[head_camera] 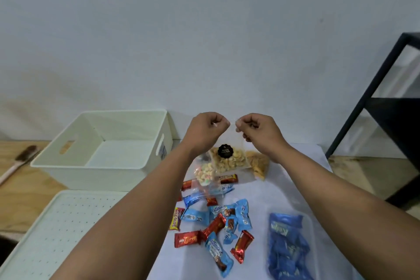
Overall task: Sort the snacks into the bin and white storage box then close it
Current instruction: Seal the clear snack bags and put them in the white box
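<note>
The left hand [208,124] and right hand [254,126] each pinch a top corner of the clear cashew bag [229,160], apparently so it hangs upright above the wrapped snacks [216,220] on the counter [295,184] for transfer to the empty white storage box [100,148] at left.

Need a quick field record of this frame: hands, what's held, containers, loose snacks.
left hand: pinches top edge of the clear nut bag
right hand: pinches the same top edge
nut bag: hangs over the pile, black round label
white box: open, no snacks visible inside
lid: flat on table, in front of the box
clear bin: holds blue packets
loose snacks: red and blue wrappers on the white cloth
</note>
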